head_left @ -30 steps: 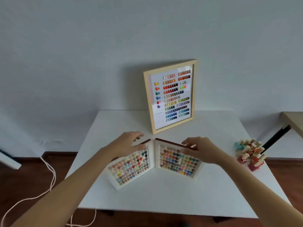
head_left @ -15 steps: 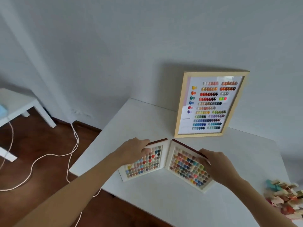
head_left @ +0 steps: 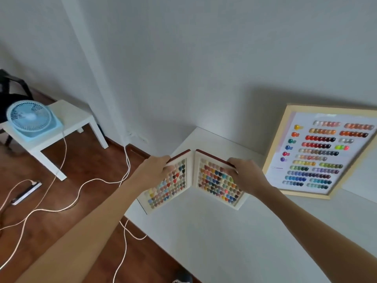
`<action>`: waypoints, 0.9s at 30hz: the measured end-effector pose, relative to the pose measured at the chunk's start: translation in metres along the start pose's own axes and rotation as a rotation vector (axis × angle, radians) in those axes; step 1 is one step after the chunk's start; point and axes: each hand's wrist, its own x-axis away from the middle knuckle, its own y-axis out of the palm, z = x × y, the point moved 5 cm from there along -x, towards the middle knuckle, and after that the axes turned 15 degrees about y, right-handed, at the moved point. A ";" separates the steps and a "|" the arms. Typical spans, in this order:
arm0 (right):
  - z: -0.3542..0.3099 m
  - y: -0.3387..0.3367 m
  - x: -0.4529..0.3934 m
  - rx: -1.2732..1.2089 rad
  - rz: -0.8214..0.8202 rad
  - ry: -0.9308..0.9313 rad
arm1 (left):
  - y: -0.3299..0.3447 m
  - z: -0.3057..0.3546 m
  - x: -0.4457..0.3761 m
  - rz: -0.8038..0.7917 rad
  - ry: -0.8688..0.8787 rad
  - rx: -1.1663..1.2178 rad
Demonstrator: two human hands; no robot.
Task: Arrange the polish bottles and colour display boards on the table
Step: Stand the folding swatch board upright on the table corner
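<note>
We are gripping the hinged white colour-swatch board (head_left: 193,182) at the white desk's (head_left: 214,242) left edge, left hand (head_left: 157,170) and right hand (head_left: 244,175) closed on its top edges; next, we judge, squaring it away from that edge.

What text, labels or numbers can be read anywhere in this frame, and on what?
None can be read.
Framed colour chart: a small dark line of print at lower left, too blurred to read.
Folding swatch board, held by left hand and right hand: no print visible.
Fan: no label visible.
</note>
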 end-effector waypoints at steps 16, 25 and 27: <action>-0.089 0.038 -0.125 0.063 -0.016 0.005 | -0.014 -0.103 -0.045 0.113 -0.218 0.035; -0.086 0.043 -0.134 0.048 -0.043 0.010 | -0.011 -0.111 -0.049 0.092 -0.193 0.021; -0.086 0.041 -0.134 0.051 -0.066 0.012 | -0.011 -0.110 -0.048 0.085 -0.194 0.036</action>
